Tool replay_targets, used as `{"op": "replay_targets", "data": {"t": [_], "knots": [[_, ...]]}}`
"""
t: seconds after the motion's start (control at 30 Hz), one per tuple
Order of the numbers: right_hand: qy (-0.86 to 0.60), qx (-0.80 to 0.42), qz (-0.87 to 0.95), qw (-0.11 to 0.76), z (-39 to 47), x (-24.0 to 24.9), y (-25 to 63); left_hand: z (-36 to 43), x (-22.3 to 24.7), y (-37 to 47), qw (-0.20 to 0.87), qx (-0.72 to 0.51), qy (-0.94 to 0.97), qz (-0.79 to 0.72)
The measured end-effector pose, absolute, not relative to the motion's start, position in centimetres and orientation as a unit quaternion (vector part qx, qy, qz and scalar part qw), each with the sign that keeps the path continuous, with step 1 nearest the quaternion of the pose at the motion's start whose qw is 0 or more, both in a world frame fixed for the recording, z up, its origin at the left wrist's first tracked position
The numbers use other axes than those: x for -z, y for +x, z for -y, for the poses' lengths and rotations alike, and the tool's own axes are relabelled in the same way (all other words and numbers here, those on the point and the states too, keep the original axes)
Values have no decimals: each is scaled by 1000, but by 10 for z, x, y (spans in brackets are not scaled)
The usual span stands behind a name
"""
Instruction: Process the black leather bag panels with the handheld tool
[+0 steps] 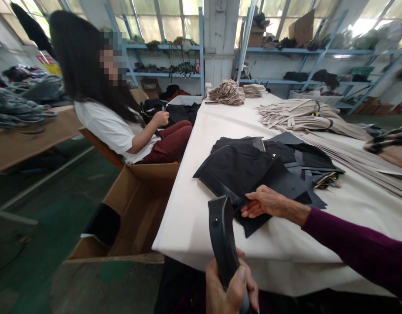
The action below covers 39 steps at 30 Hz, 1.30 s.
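Note:
My left hand (232,285), at the bottom of the view, is wrapped round a black curved handheld device (221,235). The device stands upright in front of the table edge, its wide flat end on top; I cannot make out its exact kind. My right hand (261,203), in a purple sleeve, pinches the near edge of a black fabric piece (236,168). That piece lies on a loose pile of black cut pieces (289,150), some with gold zippers. The fingertips of my right hand are partly hidden by the cloth.
The white-covered table (191,218) carries beige fabric bundles (292,115) and a beige stack (227,92). An open cardboard box (132,213) with a black piece inside stands left of it. A seated person (106,126) works beyond the box. Blue shelves (286,50) line the wall.

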State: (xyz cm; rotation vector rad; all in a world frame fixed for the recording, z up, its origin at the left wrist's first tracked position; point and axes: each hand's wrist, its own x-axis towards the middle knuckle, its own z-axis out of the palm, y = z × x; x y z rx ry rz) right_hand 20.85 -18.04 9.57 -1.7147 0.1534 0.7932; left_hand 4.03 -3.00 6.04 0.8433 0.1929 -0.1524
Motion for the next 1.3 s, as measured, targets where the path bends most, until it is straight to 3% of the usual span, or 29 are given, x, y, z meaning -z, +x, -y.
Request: {"op": "replay_targets", "data": {"t": [0.13, 0.27, 0.4, 0.6, 0.77, 1.03, 1.13, 1.3], "knots": [[-716, -243, 7, 654, 177, -87, 183, 33, -59, 40, 906, 79, 403, -104], [-723, -178, 40, 666, 170, -83, 172, 41, -57, 37, 901, 89, 402, -136], [-739, -152, 64, 653, 166, -84, 167, 48, -53, 39, 885, 111, 427, -147], [-819, -83, 77, 563, 176, -73, 156, 38, -62, 54, 896, 70, 408, -159], [-816, -93, 41, 569, 170, -69, 162, 36, -64, 52, 897, 39, 409, -162], [-817, -58, 52, 572, 167, -64, 160, 50, -55, 53, 886, 107, 422, -160], [-842, -52, 12, 537, 177, -58, 150, 46, -54, 57, 884, 76, 425, -179], [-874, -159, -39, 457, 199, -58, 129, 37, -52, 60, 882, -2, 429, -197]]}}
